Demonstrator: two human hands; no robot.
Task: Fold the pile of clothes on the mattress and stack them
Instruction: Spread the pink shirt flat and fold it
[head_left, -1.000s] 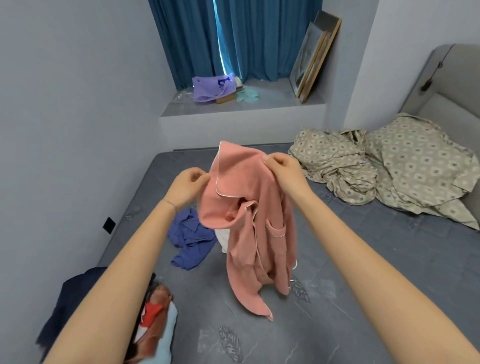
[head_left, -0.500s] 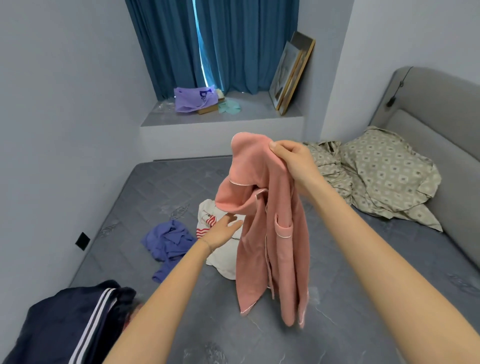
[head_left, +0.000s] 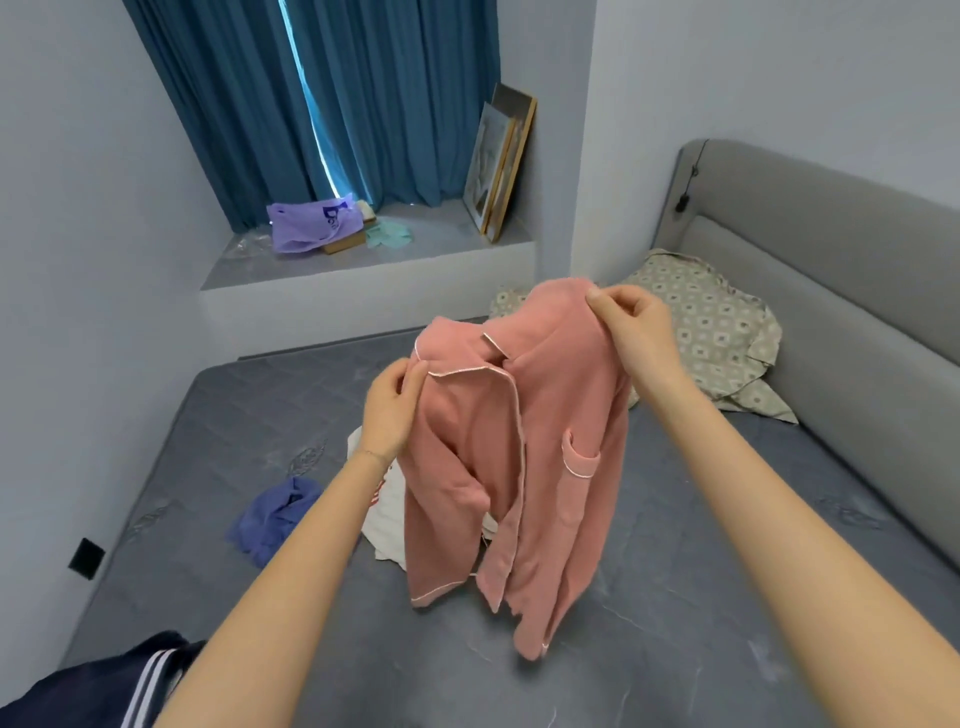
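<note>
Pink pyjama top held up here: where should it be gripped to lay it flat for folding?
Pinch the pink pyjama top at both shoulders, from above, either side of the collar: it hangs front-on, so its weight should pull it straight. The right hand pinches the top edge there; the left hand pinches by the piped collar edge, where cloth bunches, so further out probably suits better.
</note>
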